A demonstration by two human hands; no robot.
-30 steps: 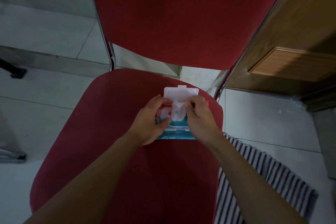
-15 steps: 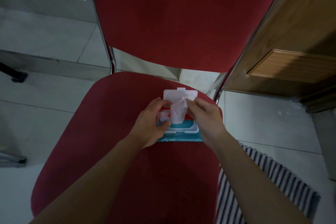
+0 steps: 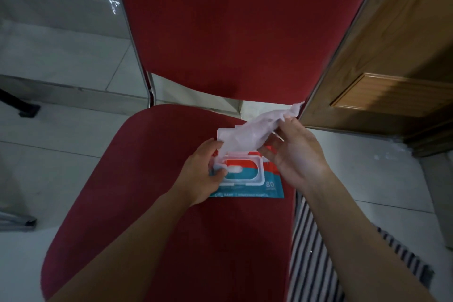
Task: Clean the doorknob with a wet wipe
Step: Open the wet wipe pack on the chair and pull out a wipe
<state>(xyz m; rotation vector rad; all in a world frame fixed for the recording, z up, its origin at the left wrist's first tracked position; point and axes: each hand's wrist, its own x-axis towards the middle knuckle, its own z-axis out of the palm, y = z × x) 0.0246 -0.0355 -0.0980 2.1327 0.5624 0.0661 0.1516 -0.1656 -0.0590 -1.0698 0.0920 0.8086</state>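
A teal and red pack of wet wipes (image 3: pixel 267 185) lies on the red chair seat (image 3: pixel 147 203) with its white flip lid open. My left hand (image 3: pixel 203 174) presses on the pack's left side and holds it down. My right hand (image 3: pixel 294 154) holds a white wet wipe (image 3: pixel 252 135), stretched up and to the right from the pack's opening. The wipe's lower end is still at the left edge of the opening, by my left fingers. No doorknob is in view.
The red chair back (image 3: pixel 232 32) rises behind the seat on a chrome frame (image 3: pixel 132 39). A wooden door (image 3: pixel 392 68) stands at the right. A striped mat (image 3: pixel 331 265) lies on the pale tiled floor (image 3: pixel 61 61) beside the chair.
My right hand has pulled the wipe farther out of the pack, up and to the right. My left hand has stayed on the pack.
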